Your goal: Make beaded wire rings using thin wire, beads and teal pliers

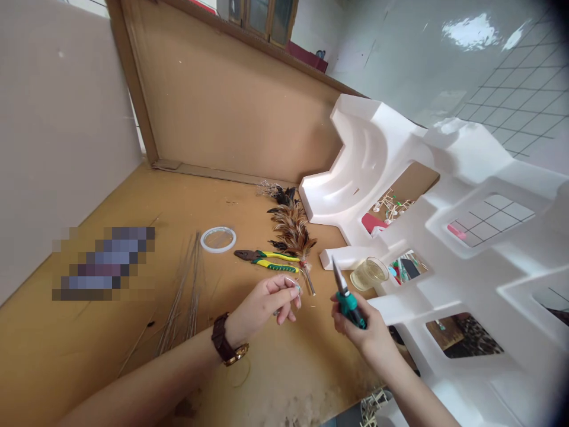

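Observation:
My left hand (267, 301), with a brown-strapped watch (221, 339) on its wrist, hovers over the table. Its thumb and fingertips pinch a thin, wire-like piece (299, 287), pale bluish and too small to make out fully. In my right hand (367, 329) are needle-nose pliers (349, 305) with teal grips, their tip pointing up and away from me, apart from the left fingers. Just beyond my left hand lie combination pliers (278, 267) with yellow-green handles. A brown and black feather duster (291, 228) rests behind them, its stick toward me.
A white moulded foam piece (418, 184) with cut-outs stands along the right, beside a glass (370, 274) of yellowish contents. Thin rods (181, 296) and a white ring (203, 242) lie left on the wooden table (178, 201). A cardboard panel (231, 101) rises behind. One left-hand item is pixelated.

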Available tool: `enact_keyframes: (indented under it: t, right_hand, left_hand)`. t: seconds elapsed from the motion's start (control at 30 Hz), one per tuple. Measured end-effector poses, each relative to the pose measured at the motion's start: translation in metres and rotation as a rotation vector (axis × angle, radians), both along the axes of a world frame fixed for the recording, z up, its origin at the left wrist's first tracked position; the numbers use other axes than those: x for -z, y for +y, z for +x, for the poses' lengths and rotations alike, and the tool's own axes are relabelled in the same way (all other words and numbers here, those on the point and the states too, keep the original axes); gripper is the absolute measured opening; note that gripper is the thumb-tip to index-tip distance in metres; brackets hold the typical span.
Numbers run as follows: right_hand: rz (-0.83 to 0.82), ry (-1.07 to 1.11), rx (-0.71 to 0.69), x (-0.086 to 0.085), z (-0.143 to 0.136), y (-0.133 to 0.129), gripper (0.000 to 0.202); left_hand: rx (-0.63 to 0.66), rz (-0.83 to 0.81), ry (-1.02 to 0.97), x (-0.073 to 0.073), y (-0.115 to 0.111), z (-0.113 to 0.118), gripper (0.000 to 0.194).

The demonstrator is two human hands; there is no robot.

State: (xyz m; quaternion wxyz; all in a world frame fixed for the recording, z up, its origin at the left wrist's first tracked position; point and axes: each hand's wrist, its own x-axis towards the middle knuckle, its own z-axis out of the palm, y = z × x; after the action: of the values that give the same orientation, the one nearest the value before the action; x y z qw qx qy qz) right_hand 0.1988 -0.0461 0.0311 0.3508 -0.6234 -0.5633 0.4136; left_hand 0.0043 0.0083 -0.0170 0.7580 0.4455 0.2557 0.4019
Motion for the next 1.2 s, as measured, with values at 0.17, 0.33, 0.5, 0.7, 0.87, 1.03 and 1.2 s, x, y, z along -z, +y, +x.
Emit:
enact_keyframes:
  t: [0.17, 0.33, 0.5, 0.7, 0.87, 1.03, 1.2]
  right_hand:
    - [-0.001, 0.203, -0.029, -0.006, -0.019, 0.01, 0.031]
    - [0.028, 0.215, -0.141, -0.007, -0.029, 0.016, 0.023]
    - [0.076, -0.06, -0.171, -0.003, -0.028, 0.014, 0.015]
    - [0.063, 0.039, -0.205, -0.001, -0.036, 0.017, 0.014]
    - [-0.101, 0.361, -0.123, 0.007, -0.031, 0.014, 0.028]
    - [-0.223, 0.536, -0.103, 0.014, -0.029, 0.005, 0.033]
    - [-0.251, 0.664, -0.097, 0.017, -0.032, 0.004, 0.03]
  left_hand:
    - [0.215, 0.014, 0.007, 0.005, -0.008, 0.005, 0.019]
    - [0.264, -0.013, 0.061, 0.007, -0.007, 0.006, 0.021]
    - [0.159, 0.093, 0.124, 0.002, 0.0, 0.0, 0.025]
    - [0.167, 0.138, 0.206, -0.002, 0.001, -0.007, 0.03]
    - [-0.008, 0.093, 0.127, -0.006, 0.002, -0.006, 0.028]
    - [-0.121, 0.127, 0.08, -0.003, 0.0, -0.003, 0.024]
    - [-0.173, 0.275, 0.139, -0.003, -0.002, -0.004, 0.022]
